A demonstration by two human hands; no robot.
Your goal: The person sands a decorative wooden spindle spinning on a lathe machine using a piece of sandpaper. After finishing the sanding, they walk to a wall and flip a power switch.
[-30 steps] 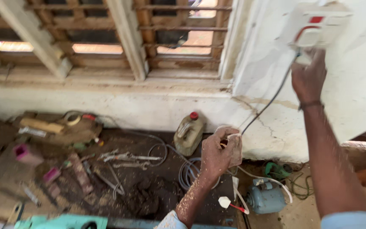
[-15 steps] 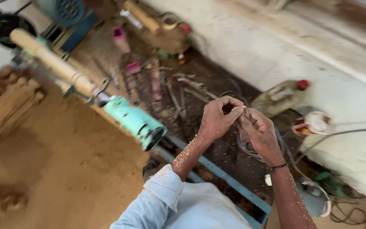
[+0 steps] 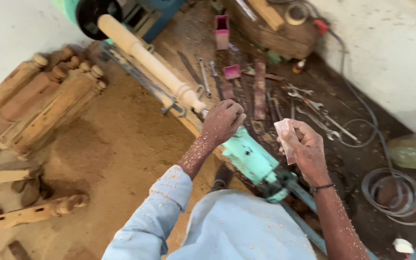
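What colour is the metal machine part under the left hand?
The metal machine part is light turquoise green, seen in the head view.

The person wears a light blue shirt; its left sleeve (image 3: pixel 162 202) is rolled up to just below the elbow and flecked with sawdust. Both bare forearms are dusted with pale wood chips. A thin dark band (image 3: pixel 322 188) circles the wrist just below the right hand (image 3: pixel 306 147). The left hand (image 3: pixel 222 120) is bare, with no band.
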